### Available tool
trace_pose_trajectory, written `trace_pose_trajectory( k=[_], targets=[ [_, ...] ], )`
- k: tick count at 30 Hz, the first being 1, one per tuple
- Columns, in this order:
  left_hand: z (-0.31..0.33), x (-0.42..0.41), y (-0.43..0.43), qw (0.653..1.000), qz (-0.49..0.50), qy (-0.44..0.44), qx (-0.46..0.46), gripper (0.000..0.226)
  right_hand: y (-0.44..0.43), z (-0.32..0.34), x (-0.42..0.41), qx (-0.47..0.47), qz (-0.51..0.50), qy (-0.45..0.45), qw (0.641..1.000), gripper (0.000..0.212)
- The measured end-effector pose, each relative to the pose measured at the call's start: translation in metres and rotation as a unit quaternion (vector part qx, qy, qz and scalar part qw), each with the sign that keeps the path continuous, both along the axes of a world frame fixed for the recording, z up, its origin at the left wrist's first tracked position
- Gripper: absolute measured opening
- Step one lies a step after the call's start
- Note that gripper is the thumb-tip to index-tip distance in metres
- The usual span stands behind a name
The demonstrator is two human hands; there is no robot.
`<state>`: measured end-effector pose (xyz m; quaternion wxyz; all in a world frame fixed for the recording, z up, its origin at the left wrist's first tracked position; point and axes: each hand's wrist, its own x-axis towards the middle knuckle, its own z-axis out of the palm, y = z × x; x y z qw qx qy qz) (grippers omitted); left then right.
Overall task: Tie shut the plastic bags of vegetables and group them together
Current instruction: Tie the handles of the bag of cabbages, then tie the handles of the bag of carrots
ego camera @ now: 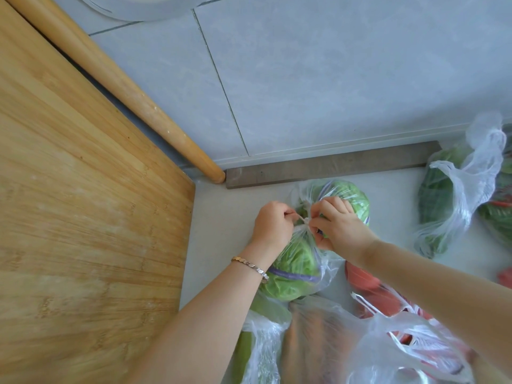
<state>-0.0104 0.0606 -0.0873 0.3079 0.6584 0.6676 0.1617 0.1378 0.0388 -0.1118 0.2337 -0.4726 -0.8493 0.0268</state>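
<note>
Both hands (273, 225) (339, 227) hide the cabbage bag's (299, 261) knot.

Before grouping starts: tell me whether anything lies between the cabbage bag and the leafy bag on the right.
Nothing visible does. Bare counter separates the cabbage bag from the leafy bag. Both hands, left and right, pinch its knot.

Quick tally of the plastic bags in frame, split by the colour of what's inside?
Light green (cabbage bag under both hands, pale green bag at the bottom): 2
Dark green (leafy bag at right): 1
Orange (carrot-coloured bag): 1
Red (bag by the right forearm): 1
Total: 5 that I can separate; more bags at the right edge are cut off and not counted.
</note>
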Motion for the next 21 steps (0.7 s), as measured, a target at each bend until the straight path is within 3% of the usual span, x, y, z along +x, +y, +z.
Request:
trace_pose_trajectory(
  k=[4,6,8,10,12,13,15,17,18,21],
  targets=[
    [0.008,-0.004,-0.001,0.997,-0.008,0.076,-0.027,0.018,0.001,0.016,0.000,-0.096,0.007,-0.015,0.995,0.021],
    [0.024,-0.008,-0.003,0.987,-0.056,0.152,0.015,0.020,0.002,0.032,0.003,-0.174,-0.012,0.037,0.984,0.011],
    [0.049,-0.008,-0.016,0.980,-0.082,0.172,0.054,0.025,-0.003,0.056,0.014,-0.267,-0.041,0.100,0.958,0.014],
    [0.075,-0.004,-0.037,0.992,-0.083,0.095,0.030,0.021,-0.016,0.081,0.029,-0.361,-0.068,0.153,0.918,0.019],
    [0.090,0.003,-0.062,0.993,-0.106,0.024,-0.055,0.025,-0.034,0.107,0.046,-0.466,-0.077,0.187,0.862,0.031],
    [0.095,0.006,-0.071,0.986,-0.124,0.015,-0.112,0.035,-0.042,0.118,0.052,-0.528,-0.069,0.210,0.820,0.041],
    [0.103,0.020,-0.108,0.959,-0.164,0.045,-0.227,0.048,-0.073,0.136,0.067,-0.618,-0.023,0.168,0.768,0.055],
    [0.105,0.031,-0.130,0.920,-0.216,0.119,-0.305,0.053,-0.091,0.142,0.067,-0.625,0.019,0.032,0.779,0.050],
    [0.103,0.034,-0.135,0.904,-0.238,0.150,-0.322,0.052,-0.095,0.138,0.062,-0.595,0.029,-0.034,0.803,0.049],
    [0.096,0.042,-0.152,0.897,-0.262,0.177,-0.307,0.035,-0.109,0.123,0.051,-0.498,0.017,-0.136,0.856,0.054]
  ],
)
